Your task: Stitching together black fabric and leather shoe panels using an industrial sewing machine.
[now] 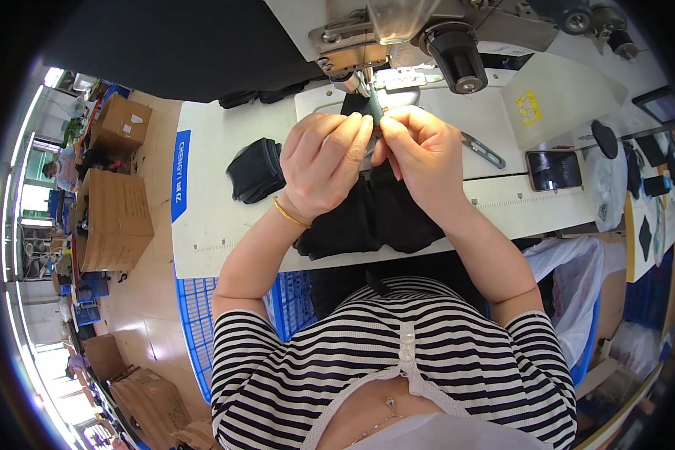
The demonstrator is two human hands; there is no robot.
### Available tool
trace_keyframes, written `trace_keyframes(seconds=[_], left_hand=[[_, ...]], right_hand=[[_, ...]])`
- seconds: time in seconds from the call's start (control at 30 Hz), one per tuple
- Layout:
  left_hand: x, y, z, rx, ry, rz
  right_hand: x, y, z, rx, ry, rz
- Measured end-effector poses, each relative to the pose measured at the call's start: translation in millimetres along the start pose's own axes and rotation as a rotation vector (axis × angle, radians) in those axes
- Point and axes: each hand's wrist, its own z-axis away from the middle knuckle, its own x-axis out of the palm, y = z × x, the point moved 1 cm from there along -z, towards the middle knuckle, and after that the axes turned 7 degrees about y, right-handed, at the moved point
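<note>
Both hands meet just in front of the needle area of a sewing machine [364,64]. My left hand [325,161] is closed in a pinch, its fingertips at the edge of a dark piece of cloth [361,103] that runs up under the lit presser foot. Close beside it, my right hand [420,150] also pinches at the near end of that cloth; thumb and forefinger are pressed together. Black folded fabric [371,217] lies below the wrists, reaching over the table's near edge. To the left rests a small stack of black cloth pieces [255,171].
Metal thread snips [484,150] and a dark phone [553,170] lie right of my hands on the white table [210,217]. Blue plastic baskets [195,322] stand below its edge. A clear plastic bag [606,187] hangs at the right. Cardboard boxes [116,217] stand on the floor at left.
</note>
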Motion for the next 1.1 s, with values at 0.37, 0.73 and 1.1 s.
trace_keyframes(seconds=[0.37,0.73,1.1], left_hand=[[0.4,-4.7,-1.8,0.052,-0.019,0.040],[-0.8,-4.4,-1.4,0.023,-0.016,0.030],[1.8,-9.2,-0.1,0.062,-0.005,0.002]], right_hand=[[-5.4,3.5,0.0,0.059,-0.027,-0.118],[0.7,1.1,1.4,0.059,-0.048,-0.122],[1.7,1.8,1.2,0.055,-0.027,-0.121]])
